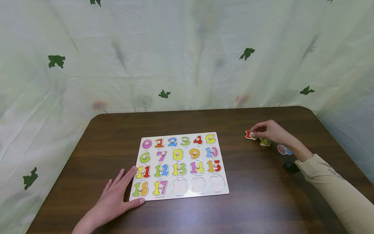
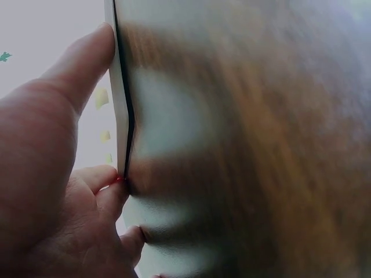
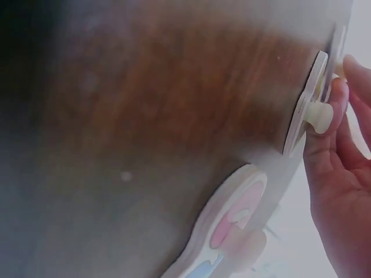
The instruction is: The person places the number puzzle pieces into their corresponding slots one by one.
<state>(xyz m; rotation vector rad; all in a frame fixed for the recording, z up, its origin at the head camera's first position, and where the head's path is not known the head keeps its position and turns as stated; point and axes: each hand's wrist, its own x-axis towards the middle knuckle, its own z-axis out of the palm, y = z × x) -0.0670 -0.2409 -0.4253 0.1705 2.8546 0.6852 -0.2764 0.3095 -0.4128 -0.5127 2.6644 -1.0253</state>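
Observation:
On the table lies a white number puzzle board (image 1: pixel 189 188) with knobbed number pieces in its slots and three recesses at the lower right. My left hand (image 1: pixel 112 200) rests at its lower left corner, fingers spread along the left edge and thumb on the near edge. Off to the right, my right hand (image 1: pixel 273 132) pinches the knob of a number piece with a red 1 (image 1: pixel 248 134); its second digit is hidden by the fingers. Just below that hand is a yellow and green piece (image 1: pixel 265 142). Nearer the wrist lies a pink and blue piece (image 1: pixel 283 149).
A small black object (image 1: pixel 290 167) sits beside the right sleeve (image 1: pixel 330 185). The dark wooden table (image 1: pixel 187 214) has rounded far corners, and a pale curtain (image 1: pixel 175 58) with green leaf shapes hangs behind it.

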